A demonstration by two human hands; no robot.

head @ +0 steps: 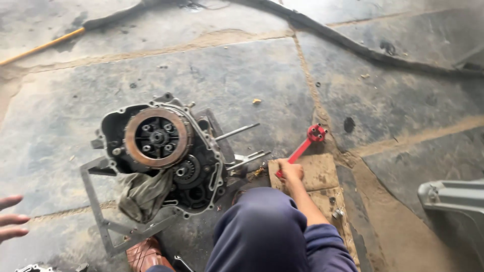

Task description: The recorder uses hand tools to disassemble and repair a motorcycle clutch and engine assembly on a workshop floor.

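Note:
My right hand [291, 170] is closed around the handle of a red wrench-like tool [308, 141] whose round head rests on the stone floor. To its left stands an opened motorcycle engine [166, 156] on a grey metal frame [93, 194], its round clutch plate [157, 137] facing up. A dirty rag [143, 194] hangs over the engine's lower edge. My left hand [10, 217] sits at the far left edge with its fingers spread, holding nothing. My knee in blue trousers [262, 231] fills the lower middle.
A piece of cardboard [320, 176] lies under my right hand with a small metal part [337, 213] on it. Steel studs [237, 132] stick out of the engine's right side. A black hose [353, 46] crosses the top. A grey plastic object [454, 199] stands at right.

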